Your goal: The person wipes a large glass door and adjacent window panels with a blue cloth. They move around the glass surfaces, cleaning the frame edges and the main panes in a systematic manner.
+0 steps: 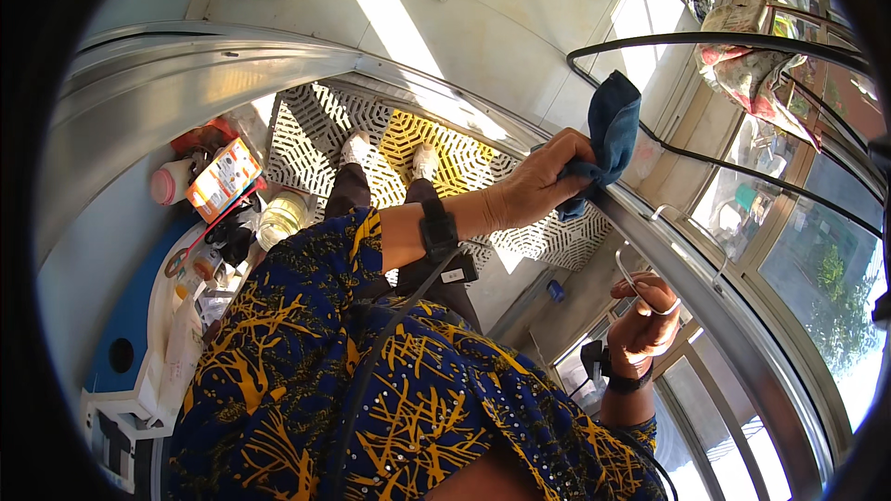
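Observation:
My left hand [550, 181] grips a bunched dark blue cloth [614, 129]. One part of it stands up above my fingers, and another part hangs down by the metal rail [738, 334]. Whether the cloth touches the rail I cannot tell. Lower right, my right hand [647, 323] holds a bent white wire [624, 261] between its fingers, beside that rail. A similar white wire hook [686, 209] rests on the rail further up. Dark bands and small devices sit on both wrists.
A black cable or rod [696, 37] loops above the rail. Patterned cloth [745, 76] hangs at upper right, by windows [821, 250]. Grey and yellow plastic mats [431, 118] lie underfoot. At left are a glass jar [284, 216], a carton [224, 179] and a pink-lidded container [170, 182].

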